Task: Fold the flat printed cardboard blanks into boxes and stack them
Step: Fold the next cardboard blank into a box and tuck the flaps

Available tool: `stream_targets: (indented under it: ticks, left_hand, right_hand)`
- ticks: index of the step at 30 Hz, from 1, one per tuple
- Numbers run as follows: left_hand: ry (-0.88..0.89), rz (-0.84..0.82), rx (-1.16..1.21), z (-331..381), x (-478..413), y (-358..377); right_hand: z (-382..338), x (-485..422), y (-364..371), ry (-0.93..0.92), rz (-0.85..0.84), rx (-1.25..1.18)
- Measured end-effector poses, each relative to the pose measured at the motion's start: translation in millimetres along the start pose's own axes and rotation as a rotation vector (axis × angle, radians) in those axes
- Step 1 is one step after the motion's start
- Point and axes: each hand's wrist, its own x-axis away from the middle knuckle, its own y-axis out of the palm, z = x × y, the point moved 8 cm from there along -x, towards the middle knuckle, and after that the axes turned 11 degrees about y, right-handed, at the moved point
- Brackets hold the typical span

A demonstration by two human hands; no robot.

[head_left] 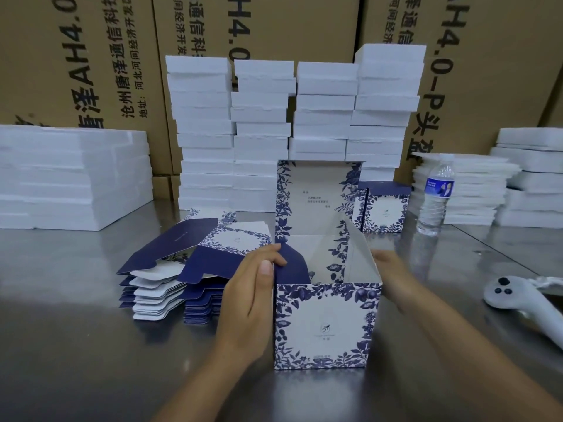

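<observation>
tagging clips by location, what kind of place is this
Most likely a packing or warehouse workstation: large printed shipping cartons wall the back, stacks of white foam pads stand on a steel table, and flat printed blanks lie beside a half-folded box.

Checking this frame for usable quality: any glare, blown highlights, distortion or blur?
Head view: the white foam stacks are nearly blown out, with little surface detail; the steel table shows soft glare and mirrors the water bottle; wide-angle bowing tilts the brown cartons at the edges; the open box is fairly sharp, the right hand slightly soft.
</observation>
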Motion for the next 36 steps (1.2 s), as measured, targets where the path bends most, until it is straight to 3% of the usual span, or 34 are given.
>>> stream_targets:
  ticks: [3,7,15,20,26,36]
  left_hand:
    - [0.006,-0.016,-0.002,0.5,0.1,2.1]
    - [0.013,-0.028,-0.002,2.7,0.4,5.2]
    - [0.025,-0.019,-0.010,4.5,0.6,5.1]
    - [0.022,-0.016,0.013,6.2,1.8,7.3]
    - [-0.055,-0.183,0.184,2.5,6.6,24.1]
    - [-0.104,-0.251,0.169,-1.9,2.9,31.7]
  right_hand:
    - [9.7,-2.2,-3.1,0.058,0.040,-0.120]
    - [-2.6,-3.2,-5.0,-0.052,0.044,-0.232]
    - [-14.1,-9.1,2.1,-0.122,-0.051,-0.121]
    - [-35.3,-3.6,-1.2,-0.229,-0.056,0.187]
    - [-43.1,-5.1,1.0,-0.180,-0.159,0.346]
    - [-41.1,8.8,-4.3,-0.192,-0.071,0.239]
